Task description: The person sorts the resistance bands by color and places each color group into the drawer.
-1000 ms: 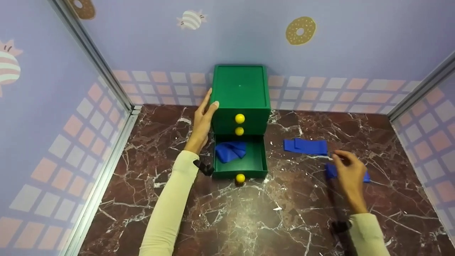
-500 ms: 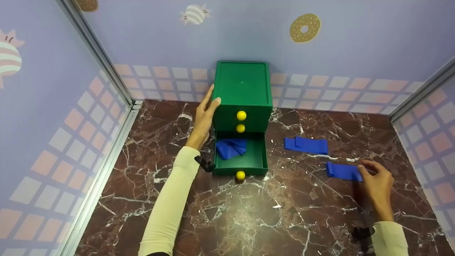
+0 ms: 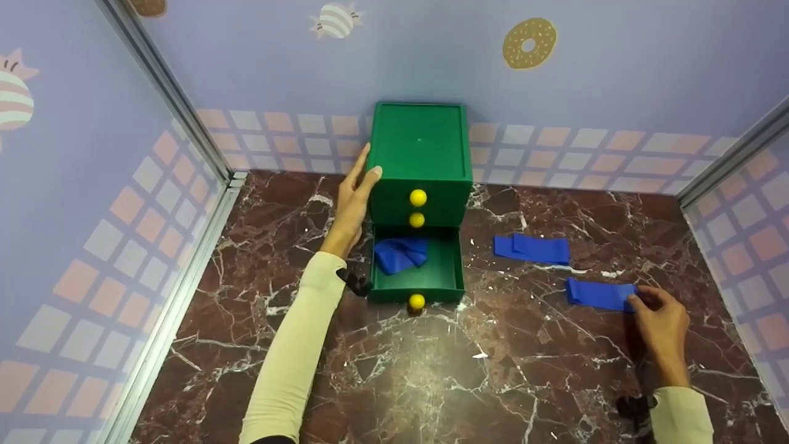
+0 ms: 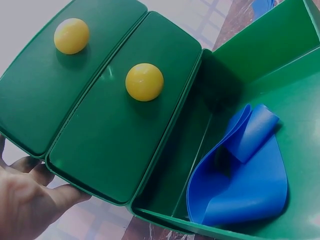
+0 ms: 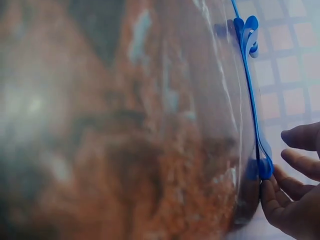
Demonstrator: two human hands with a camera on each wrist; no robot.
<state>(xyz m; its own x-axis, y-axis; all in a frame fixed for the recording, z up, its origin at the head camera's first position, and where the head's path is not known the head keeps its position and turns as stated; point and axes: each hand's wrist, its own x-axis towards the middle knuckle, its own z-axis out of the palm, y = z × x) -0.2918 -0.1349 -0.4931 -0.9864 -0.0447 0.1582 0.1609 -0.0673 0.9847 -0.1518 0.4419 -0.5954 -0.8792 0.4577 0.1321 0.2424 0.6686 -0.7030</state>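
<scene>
A green drawer cabinet (image 3: 420, 142) with yellow ball knobs stands against the back wall. Its bottom drawer (image 3: 441, 277) is pulled out, and a folded blue resistance band (image 4: 245, 185) lies in the drawer's left part. My left hand (image 3: 352, 209) rests against the cabinet's left side, fingers extended and thumb at the front corner. Over on the right, a second blue resistance band (image 3: 598, 295) lies folded flat on the tabletop. My right hand (image 3: 662, 320) pinches its right end between thumb and index finger. Another folded blue band (image 3: 533, 248) lies between that one and the cabinet.
The tabletop (image 3: 468, 382) is dark red marble with white veins. Patterned panels (image 3: 277, 55) with metal frame edges (image 3: 166, 98) enclose the left, back and right sides. Small white flecks lie scattered on the marble.
My right hand has moved right and slightly down, from above the nearer blue band to its right end, uncovering the band. My left hand has stayed on the cabinet.
</scene>
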